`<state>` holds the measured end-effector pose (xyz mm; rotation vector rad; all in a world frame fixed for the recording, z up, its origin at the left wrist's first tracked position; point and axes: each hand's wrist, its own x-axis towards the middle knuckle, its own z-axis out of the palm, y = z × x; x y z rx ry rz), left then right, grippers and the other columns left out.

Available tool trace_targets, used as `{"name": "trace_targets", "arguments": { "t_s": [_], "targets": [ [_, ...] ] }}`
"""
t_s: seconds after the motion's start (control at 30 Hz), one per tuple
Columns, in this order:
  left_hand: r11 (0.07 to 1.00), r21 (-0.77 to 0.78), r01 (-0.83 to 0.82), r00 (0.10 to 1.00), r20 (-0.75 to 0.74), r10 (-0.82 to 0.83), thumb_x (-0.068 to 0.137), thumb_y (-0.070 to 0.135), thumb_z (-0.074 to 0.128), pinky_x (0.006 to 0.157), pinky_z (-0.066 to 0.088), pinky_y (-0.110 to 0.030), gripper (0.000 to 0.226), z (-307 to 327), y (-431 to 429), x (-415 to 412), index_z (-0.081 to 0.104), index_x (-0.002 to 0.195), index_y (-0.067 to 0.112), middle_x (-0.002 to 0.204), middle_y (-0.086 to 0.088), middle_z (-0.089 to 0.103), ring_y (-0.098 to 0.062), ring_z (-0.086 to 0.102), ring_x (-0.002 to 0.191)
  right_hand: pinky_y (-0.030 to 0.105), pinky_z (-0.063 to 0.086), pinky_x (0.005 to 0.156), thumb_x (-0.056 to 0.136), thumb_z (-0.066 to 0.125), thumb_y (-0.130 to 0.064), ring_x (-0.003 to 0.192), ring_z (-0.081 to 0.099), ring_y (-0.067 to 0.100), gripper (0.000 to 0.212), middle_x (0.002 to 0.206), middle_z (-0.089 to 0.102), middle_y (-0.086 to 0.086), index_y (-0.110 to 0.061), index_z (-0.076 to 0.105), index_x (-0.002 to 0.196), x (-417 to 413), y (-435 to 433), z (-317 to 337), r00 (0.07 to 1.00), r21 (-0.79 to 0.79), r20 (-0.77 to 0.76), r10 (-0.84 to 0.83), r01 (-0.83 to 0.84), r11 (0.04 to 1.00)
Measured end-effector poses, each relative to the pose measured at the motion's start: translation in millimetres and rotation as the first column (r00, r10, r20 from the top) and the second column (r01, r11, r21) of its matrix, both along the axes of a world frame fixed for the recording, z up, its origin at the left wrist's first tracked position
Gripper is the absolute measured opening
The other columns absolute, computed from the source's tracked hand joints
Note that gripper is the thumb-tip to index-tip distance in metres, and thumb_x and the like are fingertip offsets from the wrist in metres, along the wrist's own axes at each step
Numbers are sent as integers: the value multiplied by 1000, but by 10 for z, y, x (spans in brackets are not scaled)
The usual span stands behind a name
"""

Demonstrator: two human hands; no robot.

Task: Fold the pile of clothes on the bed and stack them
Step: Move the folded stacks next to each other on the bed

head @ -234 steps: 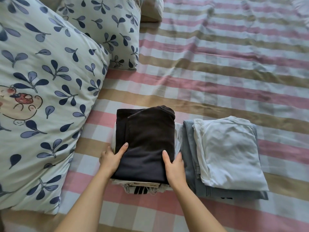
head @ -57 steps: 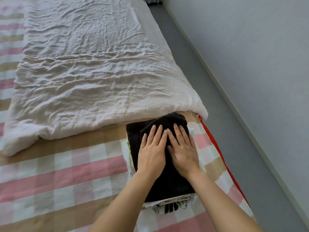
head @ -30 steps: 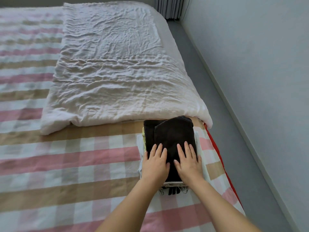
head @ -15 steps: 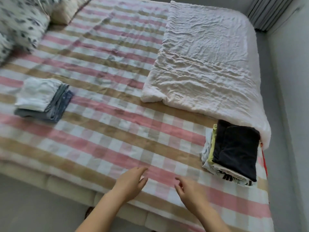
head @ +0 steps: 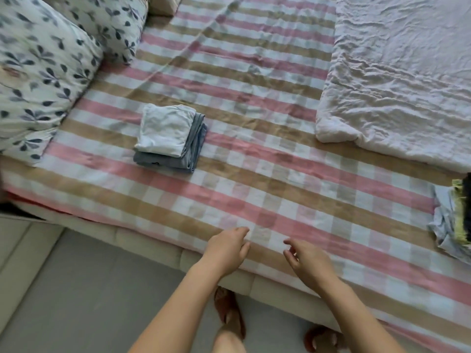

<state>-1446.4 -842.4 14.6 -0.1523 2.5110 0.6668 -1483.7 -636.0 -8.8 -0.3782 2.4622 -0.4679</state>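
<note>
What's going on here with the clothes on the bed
A person stands at the edge of the bed, with the left hand and right hand open and empty over the checked sheet. One folded stack, a white garment on top of grey-blue ones, sits near the patterned pillows. A second stack lies at the right edge of view, below the white quilt. No loose clothes are visible.

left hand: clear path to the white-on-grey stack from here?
Probably yes. The left hand is empty and open over the bed's near edge, and only bare checked sheet lies between it and the white-on-grey stack. It looks like a long stretch, though.
</note>
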Motion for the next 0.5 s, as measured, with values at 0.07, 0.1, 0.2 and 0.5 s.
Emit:
{"name": "trace_targets", "arguments": {
  "t_s": [0.07, 0.1, 0.2, 0.5],
  "targets": [
    [1000, 8, -18, 1000, -14, 18, 97, 33, 38, 97, 41, -35, 46, 7, -292, 35, 33, 140, 19, 141, -1, 44, -20, 45, 124, 29, 46, 77, 96, 41, -35, 103, 58, 14, 35, 113, 62, -8, -27, 50, 128, 44, -359, 14, 1000, -8, -2, 21, -21, 1000],
    [1000, 12, -28, 999, -26, 29, 97, 32, 38, 97, 41, -35, 45, 6, -406, 42, 33, 140, 19, 140, -1, 44, -20, 45, 124, 29, 46, 77, 96, 41, -35, 104, 58, 13, 35, 114, 61, -8, -27, 50, 128, 48, -507, 29, 999, -14, -11, 35, -36, 999],
    [996, 36, -78, 995, -55, 80, 97, 31, 39, 98, 40, -35, 44, -11, -677, 33, 36, 138, 18, 139, -1, 45, -19, 46, 123, 29, 47, 79, 96, 40, -36, 105, 56, 12, 35, 116, 60, -9, -28, 49, 128, 14, -887, 71, 997, -41, -29, 70, -72, 997],
    [953, 110, -282, 937, -182, 298, 96, 26, 43, 90, 44, -28, 37, -117, -1226, -115, 47, 132, 18, 124, 1, 58, -14, 56, 109, 28, 45, 80, 97, 40, -33, 110, 56, 13, 33, 122, 60, -9, -28, 52, 126, -403, -1749, 50, 961, -112, -168, 218, -238, 965]
  ]
}}
